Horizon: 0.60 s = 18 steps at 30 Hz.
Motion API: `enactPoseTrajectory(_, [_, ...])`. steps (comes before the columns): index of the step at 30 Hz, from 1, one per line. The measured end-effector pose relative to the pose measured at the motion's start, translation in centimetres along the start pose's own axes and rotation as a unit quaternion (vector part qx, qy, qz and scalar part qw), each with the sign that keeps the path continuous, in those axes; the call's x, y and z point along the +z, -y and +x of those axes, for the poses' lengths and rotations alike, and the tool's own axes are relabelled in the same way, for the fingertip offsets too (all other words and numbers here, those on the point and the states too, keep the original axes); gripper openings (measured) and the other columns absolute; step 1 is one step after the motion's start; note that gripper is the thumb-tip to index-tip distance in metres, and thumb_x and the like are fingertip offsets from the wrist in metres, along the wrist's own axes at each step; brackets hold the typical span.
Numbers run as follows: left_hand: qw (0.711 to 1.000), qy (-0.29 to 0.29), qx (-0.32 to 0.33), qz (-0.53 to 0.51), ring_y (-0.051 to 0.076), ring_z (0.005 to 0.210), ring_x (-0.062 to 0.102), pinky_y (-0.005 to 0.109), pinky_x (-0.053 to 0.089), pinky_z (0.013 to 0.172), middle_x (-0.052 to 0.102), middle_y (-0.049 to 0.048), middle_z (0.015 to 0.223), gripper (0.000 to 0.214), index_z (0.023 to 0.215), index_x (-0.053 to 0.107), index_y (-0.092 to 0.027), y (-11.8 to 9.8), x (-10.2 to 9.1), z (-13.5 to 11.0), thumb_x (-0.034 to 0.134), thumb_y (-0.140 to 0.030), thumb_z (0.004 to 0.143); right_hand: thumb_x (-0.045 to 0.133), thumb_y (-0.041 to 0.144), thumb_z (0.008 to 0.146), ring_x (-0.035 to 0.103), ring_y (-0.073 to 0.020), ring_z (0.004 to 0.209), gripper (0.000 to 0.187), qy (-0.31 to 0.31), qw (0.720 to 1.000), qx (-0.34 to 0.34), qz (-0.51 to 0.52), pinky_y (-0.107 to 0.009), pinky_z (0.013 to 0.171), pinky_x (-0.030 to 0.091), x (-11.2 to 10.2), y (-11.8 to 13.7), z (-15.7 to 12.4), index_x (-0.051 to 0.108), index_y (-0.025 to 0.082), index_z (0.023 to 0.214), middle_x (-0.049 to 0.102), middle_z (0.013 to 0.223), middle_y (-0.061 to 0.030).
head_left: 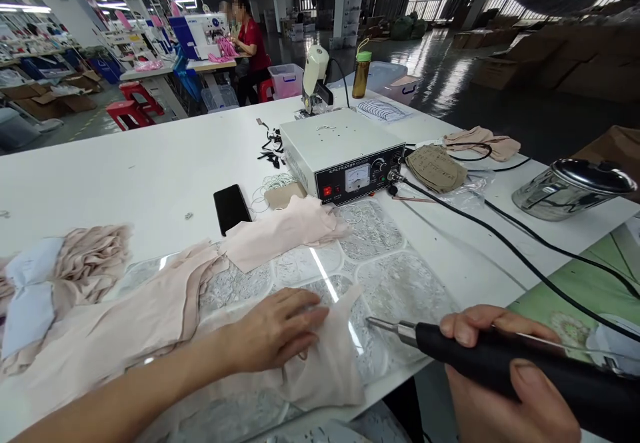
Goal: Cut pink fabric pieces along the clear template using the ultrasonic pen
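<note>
Our left hand [280,331] spreads flat on thin beige cloth [330,371]; our right hand [500,411], partly cut off, grips a black metal-tipped tool [450,346].

left hand [278,334] flat, right hand [500,411] clenched.

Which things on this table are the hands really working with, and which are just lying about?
In use:
left hand, flat on beige fabric piece
right hand, gripping black-handled tool
clear sheet underneath
white control box, probably

Lying about:
black phone
bottle
steel pot
fabric pile
</note>
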State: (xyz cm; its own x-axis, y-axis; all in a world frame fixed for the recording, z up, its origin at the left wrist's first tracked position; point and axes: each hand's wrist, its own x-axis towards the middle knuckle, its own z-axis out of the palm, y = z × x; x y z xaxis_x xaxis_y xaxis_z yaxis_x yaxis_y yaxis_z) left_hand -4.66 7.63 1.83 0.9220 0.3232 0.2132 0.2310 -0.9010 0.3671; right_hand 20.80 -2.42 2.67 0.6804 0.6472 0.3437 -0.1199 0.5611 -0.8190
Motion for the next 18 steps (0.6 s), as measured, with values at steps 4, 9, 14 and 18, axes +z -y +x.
enactPoseTrajectory(4, [0.991, 0.011, -0.135, -0.009, 0.023, 0.094, 0.058, 0.037, 0.053, 0.081, 0.059, 0.0115, 0.108, 0.021, 0.111, 0.057, -0.016, -1.9, 0.1, -1.5, 0.055, -0.027, 0.094, 0.054, 0.025, 0.064, 0.048, -0.0130, 0.054, 0.014, -0.057, 0.998, 0.004, 0.015, -0.032, 0.054, 0.046, -1.0, -1.1, 0.2, 0.057, 0.020, 0.076, 0.054, 0.069, 0.0004])
enactPoseTrajectory(9, [0.976, 0.023, -0.215, -0.009, 0.023, 0.088, 0.057, 0.037, 0.051, 0.077, 0.058, 0.0078, 0.102, 0.018, 0.093, 0.056, -0.017, -3.5, 0.9, -1.9, 0.068, -0.027, 0.085, 0.052, 0.026, 0.067, 0.050, -0.0142, 0.056, 0.016, -0.089, 0.996, 0.020, 0.023, -0.036, 0.057, 0.045, -1.7, -1.8, -0.3, 0.057, 0.022, 0.081, 0.054, 0.075, 0.0006])
enactPoseTrajectory(14, [0.971, 0.008, -0.238, -0.006, 0.021, 0.088, 0.056, 0.036, 0.049, 0.078, 0.057, 0.0050, 0.097, 0.017, 0.088, 0.054, -0.017, -3.9, 1.9, -1.8, 0.069, -0.014, 0.080, 0.054, 0.025, 0.070, 0.059, -0.0178, 0.070, 0.019, -0.094, 0.995, 0.039, 0.010, -0.038, 0.067, 0.052, -2.4, -1.2, -1.4, 0.061, 0.020, 0.087, 0.059, 0.084, -0.0024])
enactPoseTrajectory(18, [0.972, -0.005, -0.233, -0.014, 0.020, 0.087, 0.056, 0.034, 0.047, 0.079, 0.057, 0.0037, 0.093, 0.012, 0.081, 0.054, -0.016, -3.8, 2.7, -1.7, 0.063, -0.009, 0.082, 0.054, 0.027, 0.080, 0.064, -0.0227, 0.097, 0.023, -0.072, 0.994, 0.071, -0.035, -0.047, 0.088, 0.053, -3.1, -0.5, -2.4, 0.061, 0.023, 0.102, 0.062, 0.109, -0.0048])
